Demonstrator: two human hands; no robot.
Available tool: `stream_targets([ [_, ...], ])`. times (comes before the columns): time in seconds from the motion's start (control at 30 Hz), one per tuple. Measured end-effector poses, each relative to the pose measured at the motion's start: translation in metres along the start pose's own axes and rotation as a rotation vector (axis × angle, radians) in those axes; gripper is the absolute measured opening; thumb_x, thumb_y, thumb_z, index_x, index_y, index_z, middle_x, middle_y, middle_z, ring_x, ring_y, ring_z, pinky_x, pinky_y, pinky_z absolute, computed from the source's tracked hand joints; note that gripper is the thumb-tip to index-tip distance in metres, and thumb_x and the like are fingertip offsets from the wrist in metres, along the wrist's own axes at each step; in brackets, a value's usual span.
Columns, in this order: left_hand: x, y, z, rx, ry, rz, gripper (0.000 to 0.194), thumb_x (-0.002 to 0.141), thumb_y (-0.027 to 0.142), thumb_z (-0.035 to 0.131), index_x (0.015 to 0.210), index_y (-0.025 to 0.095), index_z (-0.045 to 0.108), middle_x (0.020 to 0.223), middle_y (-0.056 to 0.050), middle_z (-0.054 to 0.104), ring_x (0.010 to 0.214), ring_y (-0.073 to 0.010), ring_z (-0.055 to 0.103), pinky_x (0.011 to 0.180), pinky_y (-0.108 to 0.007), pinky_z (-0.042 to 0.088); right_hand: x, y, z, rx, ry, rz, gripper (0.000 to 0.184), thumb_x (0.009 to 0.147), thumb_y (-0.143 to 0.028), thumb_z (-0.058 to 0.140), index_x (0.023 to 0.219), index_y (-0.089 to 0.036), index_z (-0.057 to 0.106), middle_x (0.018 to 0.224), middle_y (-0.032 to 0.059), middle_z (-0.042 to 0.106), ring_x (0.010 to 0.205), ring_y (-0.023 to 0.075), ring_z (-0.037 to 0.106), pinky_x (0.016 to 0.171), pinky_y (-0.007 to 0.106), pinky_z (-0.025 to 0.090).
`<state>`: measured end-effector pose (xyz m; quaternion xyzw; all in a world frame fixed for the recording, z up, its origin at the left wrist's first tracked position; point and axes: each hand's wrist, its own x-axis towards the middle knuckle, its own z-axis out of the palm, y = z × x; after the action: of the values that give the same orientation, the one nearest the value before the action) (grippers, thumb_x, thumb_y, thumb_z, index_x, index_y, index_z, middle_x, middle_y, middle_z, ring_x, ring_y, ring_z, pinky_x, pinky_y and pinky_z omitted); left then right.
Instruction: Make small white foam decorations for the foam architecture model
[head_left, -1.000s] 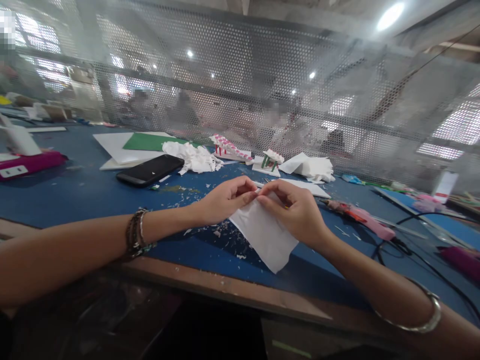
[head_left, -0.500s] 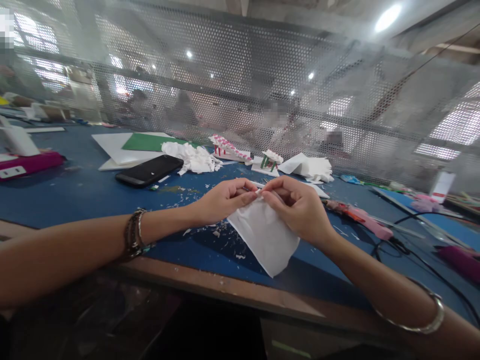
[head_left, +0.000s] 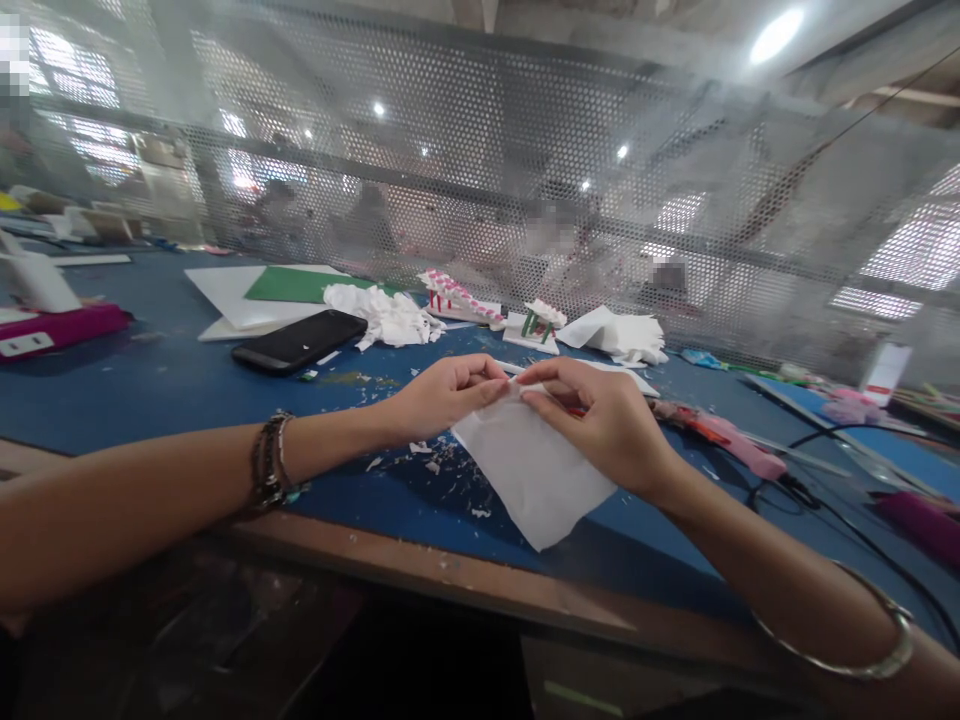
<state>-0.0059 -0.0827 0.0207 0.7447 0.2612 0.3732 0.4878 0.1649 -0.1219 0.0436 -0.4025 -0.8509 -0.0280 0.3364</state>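
Note:
A thin white sheet of tissue paper (head_left: 536, 475) hangs from my fingertips above the blue table (head_left: 187, 400). My left hand (head_left: 448, 400) pinches its upper edge between thumb and fingers. Close beside it, my right hand (head_left: 611, 420) has thumb and forefinger on the same edge, the fingertips of both hands almost meeting. The lower corner of the sheet points toward the table's front edge. Small white paper scraps (head_left: 431, 465) lie on the table below my left hand.
Behind my hands stand small models, one with pink-and-white top (head_left: 457, 293), one with green posts (head_left: 538, 322). Crumpled white paper (head_left: 384, 314) and a black phone (head_left: 300, 341) lie left. A pink glue gun (head_left: 731, 445) with a cable lies right. A perforated metal screen (head_left: 450, 130) rises behind.
The tissue paper's lower part has spread out to the right and lies flatter. My right thumb and forefinger have parted slightly at the edge. My left hand has barely moved.

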Motion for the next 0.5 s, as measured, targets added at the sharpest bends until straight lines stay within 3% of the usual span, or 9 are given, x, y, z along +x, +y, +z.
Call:
stream_targets([
  [0.2,0.0007,0.0006,-0.0013,0.024,-0.022,0.025,0.011,0.08,0.018,0.042,0.07,0.014,0.045,0.052,0.006,0.042,0.045,-0.0041,0.037,0.042,-0.015,0.025,-0.0006,0.0,0.0036,0.018,0.076,0.009,0.01,0.077,-0.021,0.051,0.079,-0.016,0.059,0.066,-0.0006,0.063,0.054,0.0081,0.054,0.054,0.019,0.041],
  [0.5,-0.0002,-0.0077,0.0001,0.023,-0.051,0.198,0.008,0.078,0.019,0.044,0.071,0.015,0.045,0.057,0.005,0.042,0.049,-0.0053,0.037,0.045,-0.016,0.029,-0.001,0.0003,0.0103,0.193,0.058,0.122,0.005,0.075,-0.016,0.048,0.073,-0.017,0.053,0.058,-0.005,0.048,0.049,0.0049,0.039,0.045,0.017,0.032],
])
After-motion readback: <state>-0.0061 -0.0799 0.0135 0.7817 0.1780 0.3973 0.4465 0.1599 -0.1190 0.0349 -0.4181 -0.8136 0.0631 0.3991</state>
